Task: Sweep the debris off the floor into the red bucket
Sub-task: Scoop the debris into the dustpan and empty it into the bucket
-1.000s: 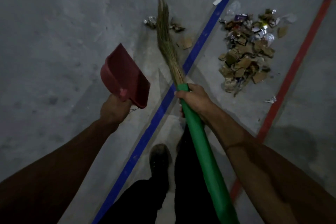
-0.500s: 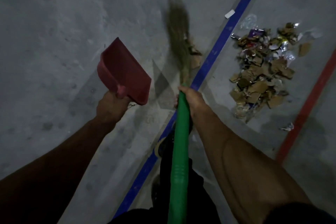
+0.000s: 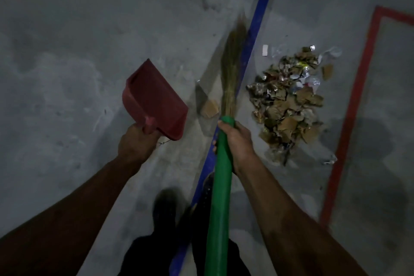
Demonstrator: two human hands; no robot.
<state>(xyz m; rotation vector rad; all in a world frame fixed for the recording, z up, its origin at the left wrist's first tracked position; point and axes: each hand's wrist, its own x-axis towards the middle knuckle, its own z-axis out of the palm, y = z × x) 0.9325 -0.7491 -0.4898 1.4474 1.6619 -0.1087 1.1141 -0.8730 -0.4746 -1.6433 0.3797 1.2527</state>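
My right hand (image 3: 237,141) grips the green handle of a broom (image 3: 220,186), just below its straw bristles (image 3: 231,69), which point away over the blue floor line. My left hand (image 3: 136,143) holds a red dustpan (image 3: 154,98) by its handle, lifted above the floor to the left of the broom. A pile of debris (image 3: 289,101), cardboard bits and foil wrappers, lies right of the blue line. One cardboard scrap (image 3: 210,107) lies left of the bristles. No red bucket is in view.
The floor is grey concrete with a blue painted line (image 3: 257,29) running diagonally and a red painted outline (image 3: 356,96) at the right. A white scrap (image 3: 265,50) lies beyond the pile and a foil bit (image 3: 330,159) near it. My dark shoes (image 3: 165,206) stand below.
The broom's bristles have swung right, towards the blue line, carrying the loose scraps nearer the pile. I have stepped closer, so the pile lies nearer. The dustpan stays raised in my left hand.
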